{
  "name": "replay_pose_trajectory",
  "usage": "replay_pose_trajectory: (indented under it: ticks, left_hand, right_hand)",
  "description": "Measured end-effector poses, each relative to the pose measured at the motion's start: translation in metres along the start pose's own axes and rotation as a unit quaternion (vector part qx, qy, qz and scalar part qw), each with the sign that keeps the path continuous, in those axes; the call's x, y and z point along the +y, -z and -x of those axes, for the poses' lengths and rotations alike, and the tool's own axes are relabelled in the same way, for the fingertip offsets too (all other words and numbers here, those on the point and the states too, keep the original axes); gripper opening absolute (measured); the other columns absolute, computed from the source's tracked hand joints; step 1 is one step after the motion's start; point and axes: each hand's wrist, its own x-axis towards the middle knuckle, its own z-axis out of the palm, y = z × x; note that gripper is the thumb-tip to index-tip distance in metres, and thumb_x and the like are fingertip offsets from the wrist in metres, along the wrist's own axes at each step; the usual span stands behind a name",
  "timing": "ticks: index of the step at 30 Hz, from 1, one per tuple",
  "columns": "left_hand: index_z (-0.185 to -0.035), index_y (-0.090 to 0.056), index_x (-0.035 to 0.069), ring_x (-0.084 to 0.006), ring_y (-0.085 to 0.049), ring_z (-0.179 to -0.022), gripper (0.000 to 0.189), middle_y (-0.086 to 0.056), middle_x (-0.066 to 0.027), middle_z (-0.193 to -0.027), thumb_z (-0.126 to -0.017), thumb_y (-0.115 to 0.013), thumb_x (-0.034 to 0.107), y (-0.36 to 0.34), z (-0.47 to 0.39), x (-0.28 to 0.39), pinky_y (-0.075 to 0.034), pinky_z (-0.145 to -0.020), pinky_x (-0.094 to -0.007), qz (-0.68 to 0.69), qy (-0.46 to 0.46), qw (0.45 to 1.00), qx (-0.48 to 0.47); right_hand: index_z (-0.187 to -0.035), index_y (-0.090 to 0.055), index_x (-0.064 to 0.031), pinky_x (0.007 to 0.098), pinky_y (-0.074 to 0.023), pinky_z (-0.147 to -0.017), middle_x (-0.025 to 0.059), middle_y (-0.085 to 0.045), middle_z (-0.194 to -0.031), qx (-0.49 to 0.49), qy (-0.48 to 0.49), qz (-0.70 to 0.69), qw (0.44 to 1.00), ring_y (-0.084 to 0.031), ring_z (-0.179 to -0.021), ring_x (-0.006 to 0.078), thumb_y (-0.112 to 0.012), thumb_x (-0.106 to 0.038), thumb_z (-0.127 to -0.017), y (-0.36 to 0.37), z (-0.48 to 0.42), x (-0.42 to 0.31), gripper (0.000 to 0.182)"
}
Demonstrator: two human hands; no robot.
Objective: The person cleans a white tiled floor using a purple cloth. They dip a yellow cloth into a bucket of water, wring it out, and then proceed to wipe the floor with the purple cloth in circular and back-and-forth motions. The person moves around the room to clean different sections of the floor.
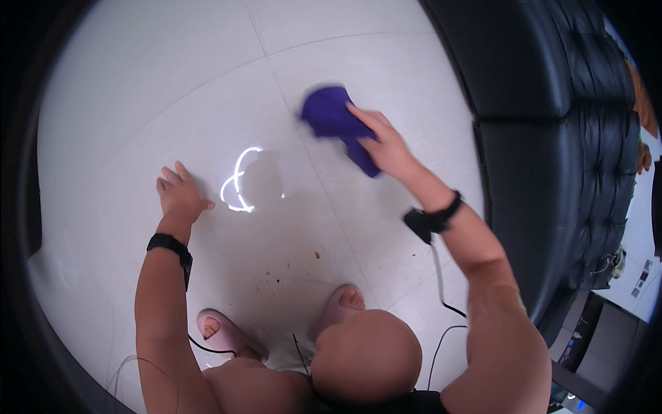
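My right hand (385, 147) holds a purple cloth (331, 114) against the glossy white tiled floor (217, 114), up and right of the picture's middle. Part of the cloth hangs out below the palm, and its edges are slightly blurred. Over at the left, my left hand (181, 191) is at the floor with its fingers spread and nothing in it. Small brown crumbs (278, 280) lie scattered on the tiles between my hands and my feet, with one larger brown bit (317, 255) among them. A bright curved light reflection shows between the hands.
A black leather sofa (532, 155) runs along the right side. Pink slippers (341, 305) are on my feet below the crumbs. Black straps circle both wrists, and cables trail from them; one cable (442, 284) passes beside my right arm. Shelves (595, 341) stand at lower right.
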Motion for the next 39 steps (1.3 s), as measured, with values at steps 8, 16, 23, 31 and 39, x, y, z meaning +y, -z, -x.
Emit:
replay_pose_trajectory:
  ticks: [8,16,23,31,39]
  left_hand:
    - [-0.147,-0.001,-0.006,-0.0367,-0.025,-0.140,0.120,-0.012,-0.0345,-0.150,-0.073,-0.074,0.053,-0.002,-0.006,0.006,-0.013,-0.116,-0.0411,-0.005,0.010,1.000,-0.007]
    - [-0.147,0.001,-0.005,-0.0362,-0.025,-0.140,0.121,-0.011,-0.0344,-0.150,-0.072,-0.075,0.053,-0.005,-0.006,0.005,-0.012,-0.117,-0.0406,-0.002,0.001,1.000,0.007]
    - [-0.147,0.000,-0.006,-0.0377,-0.025,-0.140,0.122,-0.012,-0.0370,-0.148,-0.072,-0.074,0.054,-0.008,-0.005,-0.005,-0.012,-0.116,-0.0425,0.000,-0.002,1.000,0.001]
    - [-0.147,-0.004,-0.007,-0.0459,-0.025,-0.137,0.123,-0.015,-0.0376,-0.148,-0.068,-0.077,0.052,-0.007,-0.007,-0.005,-0.015,-0.115,-0.0461,0.011,-0.003,1.000,0.016]
    - [-0.147,-0.004,-0.006,-0.0447,-0.026,-0.137,0.124,-0.015,-0.0374,-0.148,-0.068,-0.078,0.053,-0.004,-0.006,-0.004,-0.014,-0.115,-0.0459,0.025,-0.013,1.000,0.013]
  right_hand:
    - [-0.135,-0.048,-0.0292,0.0390,-0.0424,-0.074,0.0078,-0.044,-0.125,0.117,0.048,0.376,0.918,-0.050,-0.093,0.0293,-0.055,-0.016,-0.083,-0.141,-0.103,-0.013,0.055]
    - [-0.138,-0.041,-0.0320,0.0472,-0.0471,-0.085,0.0091,-0.045,-0.131,0.142,-0.184,0.410,0.882,-0.052,-0.107,0.0321,-0.051,-0.015,-0.086,-0.059,-0.066,0.063,0.056]
    - [-0.146,-0.027,-0.0365,0.0512,-0.0462,-0.091,0.0198,-0.034,-0.144,0.162,-0.495,0.377,0.766,-0.049,-0.119,0.0404,-0.047,-0.016,-0.088,-0.017,0.147,0.151,0.064]
    - [-0.140,-0.044,-0.0229,0.0446,-0.0449,-0.095,0.0312,-0.040,-0.131,0.222,-0.578,0.275,0.736,-0.052,-0.113,0.0445,-0.047,-0.012,-0.087,0.055,0.279,0.178,0.055]
    - [-0.116,-0.062,-0.0125,0.0423,-0.0495,-0.077,0.0215,-0.063,-0.096,0.130,-0.190,0.165,0.959,-0.061,-0.096,0.0342,-0.057,-0.033,-0.089,-0.070,0.024,-0.028,0.034]
